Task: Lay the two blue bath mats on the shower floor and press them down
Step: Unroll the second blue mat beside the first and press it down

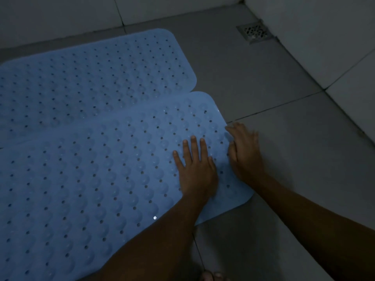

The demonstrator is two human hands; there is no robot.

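Two blue bath mats with holes and bumps lie side by side on the grey tiled shower floor (263, 82). The far mat (97, 78) lies flat near the back wall. The near mat (91, 179) overlaps the far mat's front edge slightly. My left hand (194, 169) rests flat, fingers spread, on the near mat close to its right end. My right hand (243, 153) is blurred, palm down with fingers apart, at the near mat's right edge, partly on the mat and partly over the floor. Neither hand holds anything.
A square metal drain (254, 32) sits in the far right corner of the floor. Tiled walls (324, 47) rise at the back and along the right. Toes of a foot (213, 276) show at the bottom edge.
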